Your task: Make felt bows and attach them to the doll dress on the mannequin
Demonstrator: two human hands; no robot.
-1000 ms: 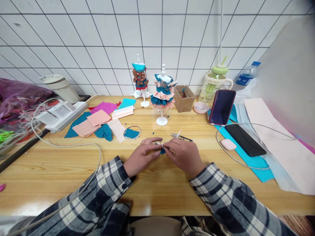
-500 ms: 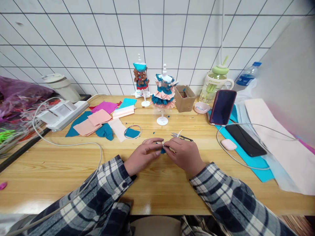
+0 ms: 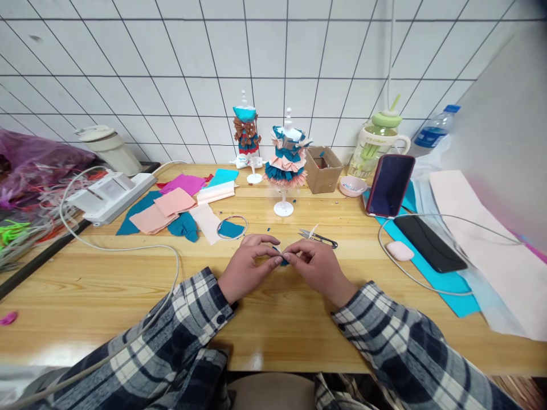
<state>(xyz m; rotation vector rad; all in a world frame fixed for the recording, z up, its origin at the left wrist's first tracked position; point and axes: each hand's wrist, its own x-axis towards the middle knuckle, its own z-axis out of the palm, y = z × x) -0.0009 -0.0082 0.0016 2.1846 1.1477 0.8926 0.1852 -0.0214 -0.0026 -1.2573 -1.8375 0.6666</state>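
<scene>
Over the table, the left hand and right hand meet, thumbs and forefingers pinching a small teal scrap between them. Just beyond the right knuckles lie snips; farther back, a ruffled dress stands beside a cardboard box, near the tiled wall.

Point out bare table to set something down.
Bare wood: between right hand and cable-ringed pink case; between left hand and left-side white cable; between the plaid sleeves, near the front edge. Crowded: back left, paper pieces and power strip; far right, black phone and paper sheets.
</scene>
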